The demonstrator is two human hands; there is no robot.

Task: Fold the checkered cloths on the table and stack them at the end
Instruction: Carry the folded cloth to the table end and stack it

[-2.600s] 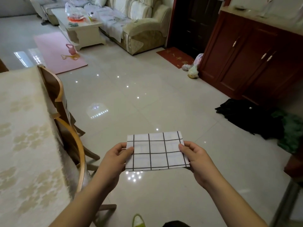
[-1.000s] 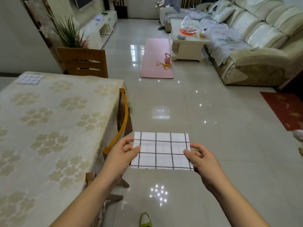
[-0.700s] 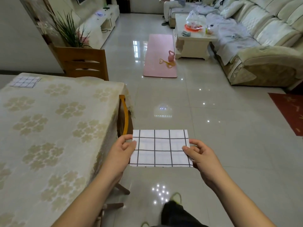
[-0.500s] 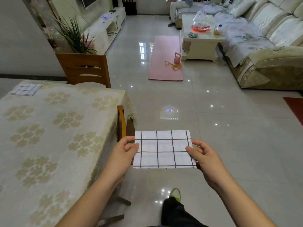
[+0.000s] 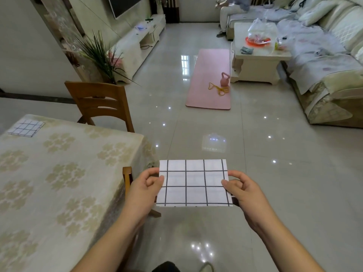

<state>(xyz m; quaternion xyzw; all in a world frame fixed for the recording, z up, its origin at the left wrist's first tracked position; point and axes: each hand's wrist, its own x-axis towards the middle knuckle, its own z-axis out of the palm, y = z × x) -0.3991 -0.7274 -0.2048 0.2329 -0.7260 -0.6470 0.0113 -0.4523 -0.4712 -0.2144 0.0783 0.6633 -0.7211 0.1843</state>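
Observation:
A folded white cloth with a black check point(image 5: 193, 183) is held flat in the air over the tiled floor, to the right of the table. My left hand point(image 5: 144, 190) pinches its left edge and my right hand point(image 5: 244, 191) pinches its right edge. A second folded checkered cloth point(image 5: 26, 128) lies on the far left corner of the table point(image 5: 59, 173), which is covered with a beige flowered tablecloth.
One wooden chair point(image 5: 99, 104) stands at the table's far end, and another chair's back point(image 5: 127, 178) shows at its right side near my left hand. Farther off are a pink mat point(image 5: 209, 79), a coffee table point(image 5: 257, 55) and a sofa point(image 5: 324, 61).
The view has swung left from the cabinets to the table and living room. Both hands keep hold of the folded cloth in front of me, now closer to the table's right side.

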